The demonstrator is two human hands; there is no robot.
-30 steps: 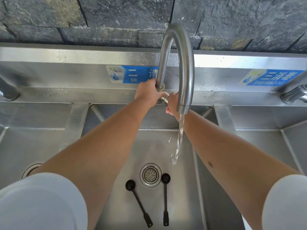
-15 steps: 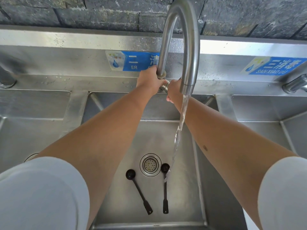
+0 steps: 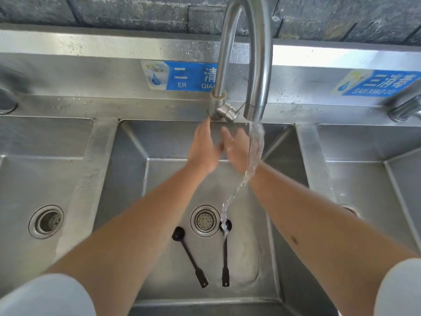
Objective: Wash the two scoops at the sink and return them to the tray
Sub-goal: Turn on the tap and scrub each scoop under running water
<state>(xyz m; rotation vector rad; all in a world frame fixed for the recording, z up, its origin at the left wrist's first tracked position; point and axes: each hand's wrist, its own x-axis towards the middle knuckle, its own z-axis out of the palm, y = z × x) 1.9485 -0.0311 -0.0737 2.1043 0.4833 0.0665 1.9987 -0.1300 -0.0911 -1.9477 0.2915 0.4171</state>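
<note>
Two black long-handled scoops lie on the floor of the middle sink basin (image 3: 127, 169). The left scoop (image 3: 189, 256) lies slanted beside the drain (image 3: 204, 220); the right scoop (image 3: 225, 254) lies straight, and water from the tap (image 3: 259, 71) falls on its bowl. My left hand (image 3: 204, 148) and my right hand (image 3: 238, 149) hang just below the tap handle (image 3: 226, 111), side by side, fingers spread, holding nothing. The stream runs past my right wrist. No tray is in view.
A second basin with its drain (image 3: 46, 221) lies to the left, a third basin (image 3: 364, 190) to the right. Another tap (image 3: 404, 108) sticks out at the right edge. Blue labels (image 3: 182, 75) are stuck on the steel backsplash below a dark stone wall.
Both hands have let go of the tap base and handle and dropped a little toward the basin. The water stream is thicker and reaches the right scoop.
</note>
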